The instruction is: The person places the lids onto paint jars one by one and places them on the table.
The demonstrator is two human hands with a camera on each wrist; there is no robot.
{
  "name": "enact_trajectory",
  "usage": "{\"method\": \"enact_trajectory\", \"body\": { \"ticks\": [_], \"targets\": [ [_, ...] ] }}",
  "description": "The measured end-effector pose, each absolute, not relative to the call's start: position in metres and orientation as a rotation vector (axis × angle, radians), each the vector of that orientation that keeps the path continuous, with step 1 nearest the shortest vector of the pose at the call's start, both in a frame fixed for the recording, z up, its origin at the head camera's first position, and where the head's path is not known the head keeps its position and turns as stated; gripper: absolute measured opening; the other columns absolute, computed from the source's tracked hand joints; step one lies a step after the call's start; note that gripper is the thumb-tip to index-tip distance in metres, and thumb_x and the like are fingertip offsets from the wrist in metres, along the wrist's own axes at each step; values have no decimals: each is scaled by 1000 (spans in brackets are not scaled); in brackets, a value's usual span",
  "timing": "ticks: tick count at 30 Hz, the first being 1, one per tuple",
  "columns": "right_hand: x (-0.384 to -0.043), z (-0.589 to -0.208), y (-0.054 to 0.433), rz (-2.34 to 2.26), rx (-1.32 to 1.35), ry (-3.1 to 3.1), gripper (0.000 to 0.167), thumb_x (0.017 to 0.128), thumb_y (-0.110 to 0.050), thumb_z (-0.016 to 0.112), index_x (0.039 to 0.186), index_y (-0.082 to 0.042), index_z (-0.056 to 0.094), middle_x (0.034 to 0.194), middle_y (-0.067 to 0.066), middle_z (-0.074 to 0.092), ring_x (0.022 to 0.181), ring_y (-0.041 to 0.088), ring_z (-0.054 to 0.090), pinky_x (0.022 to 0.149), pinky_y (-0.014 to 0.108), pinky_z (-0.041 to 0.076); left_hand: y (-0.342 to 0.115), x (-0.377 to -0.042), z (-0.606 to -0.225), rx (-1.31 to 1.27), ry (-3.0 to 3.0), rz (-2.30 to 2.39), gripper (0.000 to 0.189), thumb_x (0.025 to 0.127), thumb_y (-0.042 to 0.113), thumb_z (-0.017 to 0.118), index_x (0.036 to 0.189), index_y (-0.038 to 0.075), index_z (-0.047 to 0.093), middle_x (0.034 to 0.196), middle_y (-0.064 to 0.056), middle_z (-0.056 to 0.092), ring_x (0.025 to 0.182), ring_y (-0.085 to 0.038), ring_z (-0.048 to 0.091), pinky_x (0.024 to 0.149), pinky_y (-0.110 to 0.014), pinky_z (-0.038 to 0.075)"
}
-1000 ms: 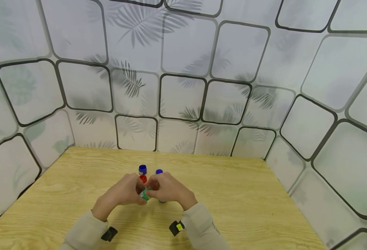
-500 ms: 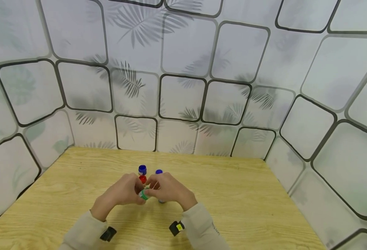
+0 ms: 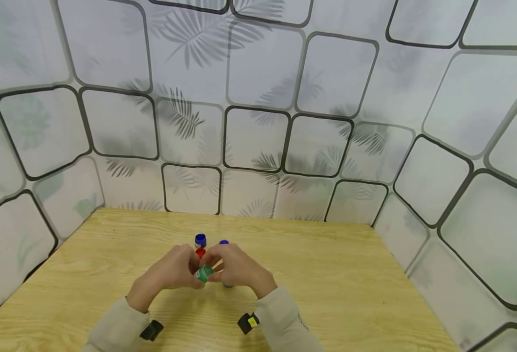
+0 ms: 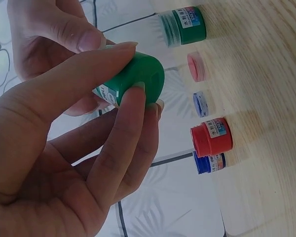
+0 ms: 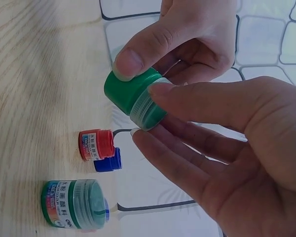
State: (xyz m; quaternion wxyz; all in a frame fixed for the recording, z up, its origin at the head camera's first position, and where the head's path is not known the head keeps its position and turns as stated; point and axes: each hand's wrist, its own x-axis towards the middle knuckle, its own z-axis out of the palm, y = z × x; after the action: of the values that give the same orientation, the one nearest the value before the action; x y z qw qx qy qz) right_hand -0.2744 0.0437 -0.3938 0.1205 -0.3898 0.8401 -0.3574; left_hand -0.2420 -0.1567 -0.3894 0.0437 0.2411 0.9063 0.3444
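Note:
Raised over the table, a small green paint jar (image 3: 204,274) is held on its side between both hands. My left hand (image 3: 172,269) grips the green body, thumb on one side and fingers on the other. From the other side, my right hand (image 3: 240,266) pinches the clear ribbed lid (image 5: 148,109) between its thumb and fingertips. Below, in the right wrist view, stand a second green jar with a clear lid (image 5: 64,205), an open red paint jar (image 5: 96,144) and a blue paint jar (image 5: 110,161).
Two loose lids, one reddish (image 4: 197,67) and one blue (image 4: 201,104), lie on the wooden table (image 3: 328,283) between the standing jars. A patterned wall covering (image 3: 258,137) rises behind and at both sides of the table.
Both hands stay almost in place. The right fingers have shifted on the lid and spread slightly, so more of the green jar shows between the hands in the head view.

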Motion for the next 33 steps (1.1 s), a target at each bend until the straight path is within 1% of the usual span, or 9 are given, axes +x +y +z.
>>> {"method": "enact_trajectory", "body": {
  "ticks": [12, 19, 33],
  "targets": [
    [-274, -394, 44, -1036, -1131, 2464, 22, 90, 0, 77, 110, -7, 72, 108, 5, 73, 93, 1, 68, 77, 12, 56, -156, -241, -390, 757, 2763, 1040, 16, 74, 8, 90, 72, 10, 74, 62, 4, 64, 55, -5, 49, 52, -22, 43],
    [-273, -393, 44, -1050, -1121, 2450, 23, 90, 0, 76, 112, -6, 72, 108, 6, 73, 94, 2, 68, 78, 13, 56, -156, -241, -391, 758, 2771, 1033, 16, 73, 7, 90, 72, 10, 74, 62, 4, 64, 55, -5, 49, 52, -21, 43],
    [-273, -392, 43, -1037, -1149, 2450, 21, 90, -1, 77, 109, -6, 74, 106, 5, 75, 95, 2, 70, 79, 13, 56, -155, -243, -390, 724, 2762, 1035, 16, 74, 6, 89, 72, 9, 74, 62, 4, 64, 55, -6, 50, 52, -22, 43]
  ]
}}
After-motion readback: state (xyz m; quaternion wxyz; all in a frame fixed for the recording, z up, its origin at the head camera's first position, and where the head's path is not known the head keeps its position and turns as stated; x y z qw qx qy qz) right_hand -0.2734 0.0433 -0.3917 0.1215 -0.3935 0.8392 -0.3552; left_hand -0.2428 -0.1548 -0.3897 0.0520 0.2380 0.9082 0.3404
